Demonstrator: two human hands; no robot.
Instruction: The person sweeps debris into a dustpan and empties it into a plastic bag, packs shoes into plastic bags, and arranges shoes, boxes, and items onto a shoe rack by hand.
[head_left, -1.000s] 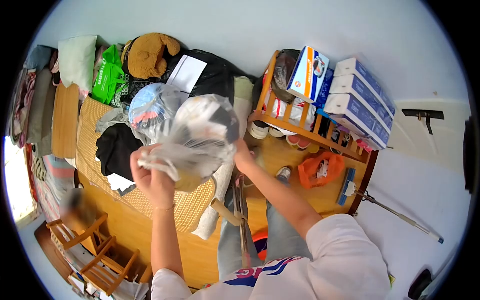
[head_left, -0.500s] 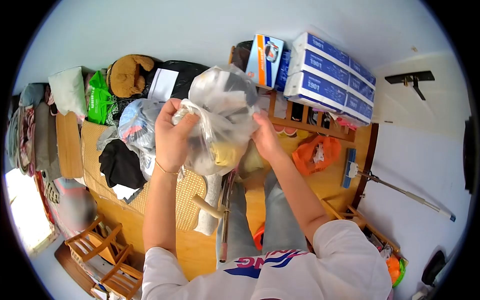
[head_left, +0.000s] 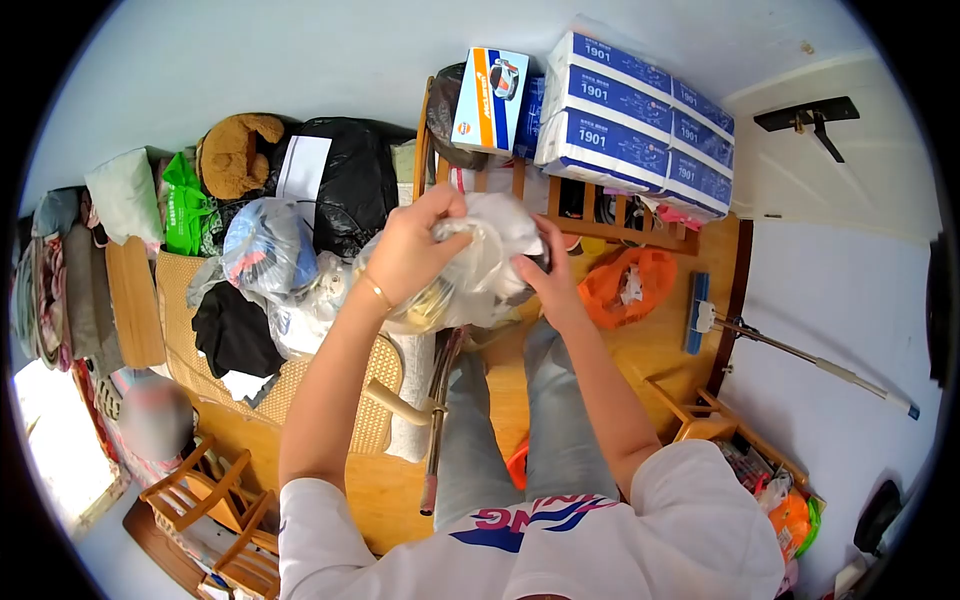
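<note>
A clear plastic bag [head_left: 480, 265] with white, dark and yellowish items inside hangs in front of me at chest height. My left hand [head_left: 415, 250] grips its gathered top, thumb and fingers pinched on the plastic. On the bag's right side, my right hand [head_left: 548, 265] holds it with the thumb on top; some fingers are hidden behind it. Left of the bag, another clear bag with blue contents [head_left: 268, 248] rests on the woven mat [head_left: 300, 405], beside a black cloth [head_left: 235, 330].
Blue-and-white packs [head_left: 615, 125] and a boxed item [head_left: 490, 100] sit on a wooden rack [head_left: 640, 232]. An orange bag [head_left: 628, 288] and a mop [head_left: 700, 315] are at the right. Metal poles [head_left: 440, 420] stand by my legs. Wooden chairs [head_left: 215, 500] are lower left.
The bag has come down and closer to my body, its top turned toward me. My right hand has moved with it. The view has shifted, showing more of the shelf at lower right.
</note>
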